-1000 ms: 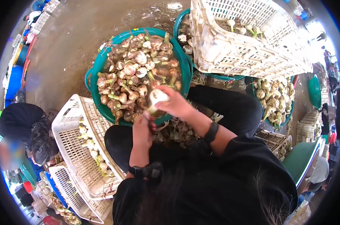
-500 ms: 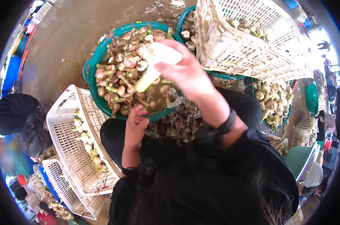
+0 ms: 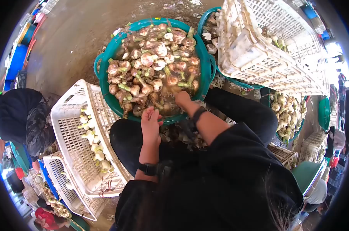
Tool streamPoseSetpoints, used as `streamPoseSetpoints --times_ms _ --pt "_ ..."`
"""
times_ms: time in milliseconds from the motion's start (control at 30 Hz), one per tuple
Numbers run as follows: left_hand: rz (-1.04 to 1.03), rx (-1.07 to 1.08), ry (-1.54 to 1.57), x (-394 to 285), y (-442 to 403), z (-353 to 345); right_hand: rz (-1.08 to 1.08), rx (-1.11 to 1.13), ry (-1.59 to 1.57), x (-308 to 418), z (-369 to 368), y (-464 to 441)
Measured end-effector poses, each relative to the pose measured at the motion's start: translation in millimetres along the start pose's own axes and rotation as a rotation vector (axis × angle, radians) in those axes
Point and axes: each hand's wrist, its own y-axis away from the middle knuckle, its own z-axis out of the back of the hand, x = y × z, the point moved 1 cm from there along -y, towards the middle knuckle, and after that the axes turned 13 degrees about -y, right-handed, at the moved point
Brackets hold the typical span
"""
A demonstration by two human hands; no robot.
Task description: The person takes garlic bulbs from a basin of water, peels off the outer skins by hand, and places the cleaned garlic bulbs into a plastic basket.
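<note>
A green tub (image 3: pixel 103 85) in front of me holds muddy water and many garlic bulbs (image 3: pixel 147 59) with roots and cut stems. My right hand (image 3: pixel 184 100) reaches down into the tub's near right side. Its fingers are hidden among the water and bulbs, so I cannot see whether it grips one. My left hand (image 3: pixel 150 121) hovers at the tub's near rim, palm up, fingers loosely curled and apart, with nothing visible in it. White cleaned garlic bulbs (image 3: pixel 93 140) lie along one side of a white plastic crate (image 3: pixel 72 131) to my left.
Another white crate (image 3: pixel 270 65) with some garlic stands at upper right, over a second green tub (image 3: pixel 200 27). A basin of pale garlic (image 3: pixel 286 113) sits at right. Peelings (image 3: pixel 182 136) lie between my knees. A person in a dark head covering (image 3: pixel 18 113) is at left.
My right hand was raised over the tub with a white garlic bulb by its stem; now it is down in the tub and that bulb is out of sight. My left hand stays near the rim.
</note>
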Motion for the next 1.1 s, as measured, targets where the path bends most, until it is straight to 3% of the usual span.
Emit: streamPoseSetpoints --times_ms 33,100,200,233,300,467,533,567,633,667,733,767,833,867,900,1000,1100 --pt "-0.002 -0.01 0.009 -7 -3 -2 0.011 0.004 0.006 6 11 15" --pt "0.106 -0.051 -0.055 -22 -8 -8 -0.083 0.103 -0.693 37 60 59" --pt "0.102 0.125 -0.125 -28 -20 -24 0.09 0.158 -0.784 73 97 115" --pt "0.1 0.21 -0.201 -30 -19 -31 0.078 0.152 -0.784 74 100 123" --pt "0.029 0.159 -0.216 -33 -10 -42 0.255 -0.002 -0.394 78 106 135" --pt "0.173 0.231 -0.169 -23 -10 -42 0.167 -0.006 -0.243 69 100 135" --pt "0.181 0.246 -0.126 -15 -12 -39 -0.329 0.306 -1.416 61 93 131" --pt "0.074 0.363 0.049 -12 -13 -38 -0.329 0.3 -1.42 57 91 129" --pt "-0.03 0.482 0.223 -15 -12 -35 -0.669 0.317 -1.763 61 96 132" --pt "-0.02 0.555 0.199 -18 -13 -31 -0.669 0.315 -1.767 59 95 134" --pt "0.047 0.65 0.045 -32 -13 -24 -0.235 0.143 -1.491 58 97 137" --pt "0.052 0.652 0.041 -37 -8 -22 -0.239 0.142 -1.496 55 98 138" --pt "-0.373 0.693 -0.531 -53 7 -21 -0.19 0.108 -1.154 50 109 137" --pt "-0.43 0.684 -0.536 -61 17 -21 -0.233 0.139 -1.41 45 103 135" --pt "-0.431 0.688 -0.538 -59 20 -20 -0.234 0.135 -1.412 42 101 134" --pt "-1.157 0.486 -1.138 -58 22 -18 -0.324 0.258 -1.6 39 99 131" --pt "-1.035 0.431 -0.888 -38 12 -17 -0.232 0.266 -1.855 49 104 139"
